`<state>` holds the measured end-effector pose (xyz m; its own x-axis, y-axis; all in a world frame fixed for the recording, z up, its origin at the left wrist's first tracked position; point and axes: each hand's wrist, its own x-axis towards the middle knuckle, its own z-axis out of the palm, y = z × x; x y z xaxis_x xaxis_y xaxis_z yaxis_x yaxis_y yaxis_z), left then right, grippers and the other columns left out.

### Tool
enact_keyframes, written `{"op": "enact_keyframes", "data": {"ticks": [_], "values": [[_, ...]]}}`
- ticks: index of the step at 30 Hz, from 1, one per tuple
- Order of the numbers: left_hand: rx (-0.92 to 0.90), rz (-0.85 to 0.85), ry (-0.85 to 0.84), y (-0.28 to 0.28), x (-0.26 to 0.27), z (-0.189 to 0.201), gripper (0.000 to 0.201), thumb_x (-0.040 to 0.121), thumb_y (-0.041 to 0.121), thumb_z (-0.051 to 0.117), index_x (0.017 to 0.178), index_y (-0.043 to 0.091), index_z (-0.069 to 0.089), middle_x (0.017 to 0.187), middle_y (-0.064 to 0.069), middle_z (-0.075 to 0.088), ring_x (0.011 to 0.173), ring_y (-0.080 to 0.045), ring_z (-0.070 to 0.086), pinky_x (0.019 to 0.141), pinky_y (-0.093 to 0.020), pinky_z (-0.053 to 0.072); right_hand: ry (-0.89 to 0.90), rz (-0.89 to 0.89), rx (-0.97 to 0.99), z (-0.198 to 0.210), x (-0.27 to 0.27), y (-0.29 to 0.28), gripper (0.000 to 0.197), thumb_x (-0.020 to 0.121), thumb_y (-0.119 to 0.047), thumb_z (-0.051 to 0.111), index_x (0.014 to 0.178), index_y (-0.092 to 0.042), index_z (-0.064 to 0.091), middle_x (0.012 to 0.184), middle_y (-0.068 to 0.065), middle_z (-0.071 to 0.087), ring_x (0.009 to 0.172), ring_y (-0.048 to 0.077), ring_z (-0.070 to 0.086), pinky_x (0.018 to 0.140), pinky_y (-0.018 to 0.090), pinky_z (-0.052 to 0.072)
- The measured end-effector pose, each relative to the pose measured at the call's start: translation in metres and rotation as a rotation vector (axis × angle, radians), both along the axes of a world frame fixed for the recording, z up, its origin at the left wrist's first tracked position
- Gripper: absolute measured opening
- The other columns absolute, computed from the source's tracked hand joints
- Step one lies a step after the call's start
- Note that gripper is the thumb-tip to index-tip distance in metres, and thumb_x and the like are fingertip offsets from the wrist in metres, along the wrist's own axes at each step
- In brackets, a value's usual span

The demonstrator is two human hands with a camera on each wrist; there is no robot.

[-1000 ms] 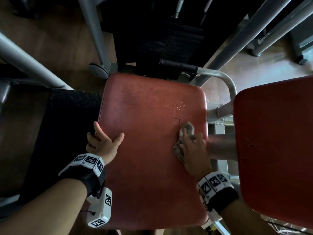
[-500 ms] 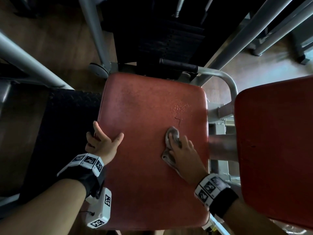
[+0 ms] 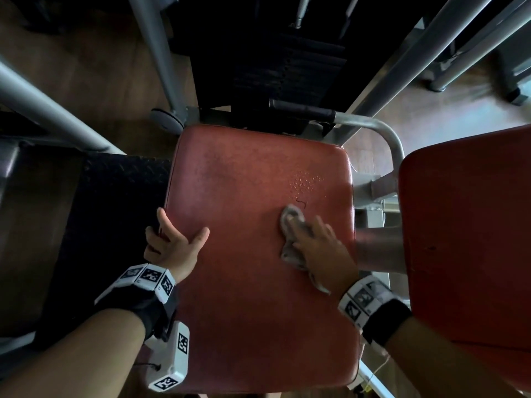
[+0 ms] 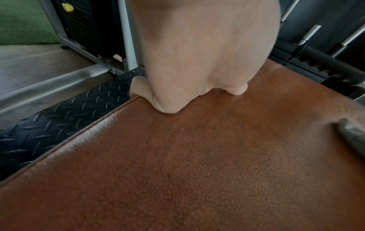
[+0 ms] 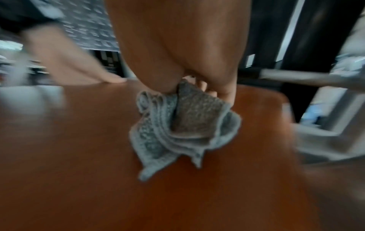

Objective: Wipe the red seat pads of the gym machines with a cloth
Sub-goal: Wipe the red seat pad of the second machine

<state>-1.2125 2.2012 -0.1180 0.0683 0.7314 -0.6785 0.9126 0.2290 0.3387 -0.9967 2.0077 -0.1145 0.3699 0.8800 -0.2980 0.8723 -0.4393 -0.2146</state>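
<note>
The red seat pad [image 3: 244, 297] fills the middle of the head view, with water droplets [image 3: 306, 180] on its far right part. My right hand [image 3: 321, 251] presses a bunched grey cloth [image 3: 290, 224] onto the pad just below the droplets. In the blurred right wrist view my fingers curl round the cloth [image 5: 183, 125]. My left hand [image 3: 175, 245] holds the pad's left edge, thumb on top and fingers over the side. The left wrist view shows that palm [image 4: 197, 62] resting on the pad [image 4: 197, 156].
A second red pad [image 3: 465, 239] stands close on the right. A grey metal handle [image 3: 373, 127] and a black grip [image 3: 301, 110] run behind the seat. A black tread plate [image 3: 109, 211] lies to the left, and slanted grey frame tubes [image 3: 416, 53] rise beyond.
My right hand slid the cloth leftward from near the pad's right edge, then stayed about there. The left hand has kept its hold on the pad's edge.
</note>
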Motion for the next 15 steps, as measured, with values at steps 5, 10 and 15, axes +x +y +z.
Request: {"op": "enact_keyframes", "data": {"ticks": [5,10,15], "values": [[0.007,-0.008,0.005,0.000,0.000,0.000,0.100,0.080,0.071,0.048,0.145,0.039,-0.021,0.158,-0.011,-0.009,0.141,-0.044,0.007,0.114,-0.058,0.013,-0.048,-0.255,0.034,-0.004,0.023,0.018,0.060,0.094,-0.030,0.048,0.149,-0.023,0.026,0.136,0.009,0.034,0.106,0.022,0.046,0.093,0.038,0.051],[0.017,0.002,0.012,-0.001,0.000,0.000,0.099,0.080,0.071,0.047,0.146,0.040,-0.020,0.158,-0.010,-0.009,0.142,-0.042,0.007,0.113,-0.058,0.012,0.004,0.109,-0.017,0.016,-0.021,0.018,0.071,0.091,-0.044,0.047,0.152,-0.025,0.017,0.135,0.007,0.035,0.107,0.023,0.048,0.084,0.040,0.054],[0.015,-0.002,0.010,-0.001,0.001,0.000,0.100,0.080,0.072,0.047,0.146,0.039,-0.020,0.158,-0.010,-0.009,0.141,-0.044,0.007,0.113,-0.058,0.014,-0.048,-0.285,0.050,0.008,0.032,0.018,0.065,0.093,-0.034,0.049,0.151,-0.022,0.023,0.132,0.011,0.035,0.108,0.026,0.048,0.092,0.042,0.051]]}}
